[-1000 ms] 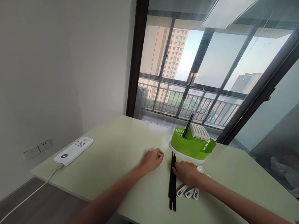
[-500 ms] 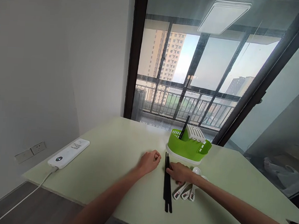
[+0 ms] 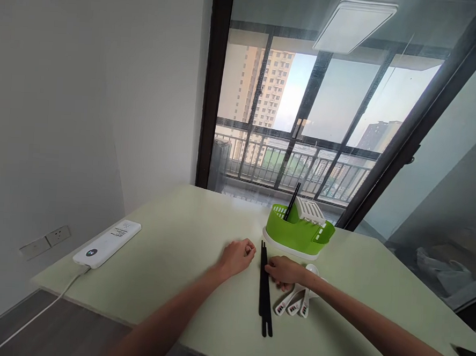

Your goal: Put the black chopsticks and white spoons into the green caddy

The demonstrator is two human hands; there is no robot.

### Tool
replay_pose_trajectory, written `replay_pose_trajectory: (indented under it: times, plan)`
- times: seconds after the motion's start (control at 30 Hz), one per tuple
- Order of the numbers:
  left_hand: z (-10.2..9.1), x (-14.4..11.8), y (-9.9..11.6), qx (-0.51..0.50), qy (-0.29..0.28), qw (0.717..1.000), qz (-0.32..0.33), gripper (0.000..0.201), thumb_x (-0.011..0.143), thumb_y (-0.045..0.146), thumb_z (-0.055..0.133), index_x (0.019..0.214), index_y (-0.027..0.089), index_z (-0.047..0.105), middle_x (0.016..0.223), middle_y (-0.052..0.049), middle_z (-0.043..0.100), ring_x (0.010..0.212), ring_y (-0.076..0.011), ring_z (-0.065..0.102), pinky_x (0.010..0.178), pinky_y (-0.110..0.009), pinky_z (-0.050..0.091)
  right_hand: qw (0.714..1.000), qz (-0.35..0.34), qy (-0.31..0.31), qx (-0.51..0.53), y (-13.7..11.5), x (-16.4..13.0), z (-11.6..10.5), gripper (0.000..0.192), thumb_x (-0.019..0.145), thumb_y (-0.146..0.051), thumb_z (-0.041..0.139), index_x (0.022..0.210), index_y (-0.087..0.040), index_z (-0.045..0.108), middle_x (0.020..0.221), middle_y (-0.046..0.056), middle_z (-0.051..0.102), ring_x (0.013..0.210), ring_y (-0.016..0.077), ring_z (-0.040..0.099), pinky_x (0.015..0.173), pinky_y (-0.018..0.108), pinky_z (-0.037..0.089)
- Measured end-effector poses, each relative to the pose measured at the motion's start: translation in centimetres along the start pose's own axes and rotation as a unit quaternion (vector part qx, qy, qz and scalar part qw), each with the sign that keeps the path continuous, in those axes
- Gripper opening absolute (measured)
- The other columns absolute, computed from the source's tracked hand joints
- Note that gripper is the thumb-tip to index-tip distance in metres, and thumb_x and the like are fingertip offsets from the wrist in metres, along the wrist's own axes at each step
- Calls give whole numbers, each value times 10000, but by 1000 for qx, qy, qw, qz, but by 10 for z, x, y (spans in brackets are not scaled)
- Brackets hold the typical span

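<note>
Black chopsticks on table: two; one more in one green caddy; white spoons: three; power strip: one.

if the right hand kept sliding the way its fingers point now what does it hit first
Its fingers point left, so the right hand would meet the black chopsticks on the table first; it already looks to be touching them. Beyond them is the left hand, loosely closed.

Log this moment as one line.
right hand: on black chopsticks | left hand: fisted on table | green holder: behind
</note>
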State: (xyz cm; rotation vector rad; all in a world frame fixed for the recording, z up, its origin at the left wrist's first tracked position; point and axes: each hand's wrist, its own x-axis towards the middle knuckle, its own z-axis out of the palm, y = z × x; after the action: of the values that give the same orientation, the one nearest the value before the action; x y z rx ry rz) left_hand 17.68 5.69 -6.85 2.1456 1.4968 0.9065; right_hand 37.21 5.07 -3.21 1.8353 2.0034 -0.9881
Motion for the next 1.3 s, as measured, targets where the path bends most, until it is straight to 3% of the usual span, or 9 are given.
replay_pose_trajectory:
  times: [0.47,0.67,0.87,0.97,1.1,1.3]
  plan:
    - [1,2,-1,2,-3,1000,-7,193,933,341,563,963,247,729,831,-12,764,731,-194,679,680,-279,454,991,-5,102,-92,-20,6,-2,364,990,-383,641,1296,-188,619,1307,94,636,1090,234,661,920,450,570]
    - [0,1,0,-22,-5,1000,-6,192,931,341,562,951,247,727,803,-11,758,740,-198,681,686,-278,458,988,-33,116,-100,-21,4,-7,366,989,-381,643,1297,-184,617,1297,93,640,1079,232,665,909,446,575]
    - [3,2,-1,-97,-16,995,-9,227,937,385,553,959,224,713,730,-8,742,710,-196,688,704,-286,493,978,-84,169,-94,-21,-9,-32,363,988,-383,645,1289,-181,621,1284,88,646,1066,232,670,896,438,580]
    - [3,4,4,-166,-44,985,14,353,988,463,475,989,196,705,813,-34,773,760,-189,714,726,-283,529,960,-125,233,-90,-28,-22,-55,339,990,-400,639,1237,-169,641,1214,75,672,1011,214,680,874,423,580]
    - [-4,4,14,-246,-87,963,61,525,1035,558,363,1035,170,716,1051,-76,788,969,-193,728,846,-280,551,919,-183,341,-76,-39,-39,-77,313,1052,-379,460,942,-173,670,930,48,714,867,184,675,805,312,495]
    - [-14,0,24,-332,-82,935,96,569,1027,625,392,1095,176,735,1142,-87,774,1099,-231,689,1020,-358,503,865,-250,433,-39,-49,-49,-75,333,1027,-389,395,793,-227,567,791,41,706,740,185,650,686,259,390]
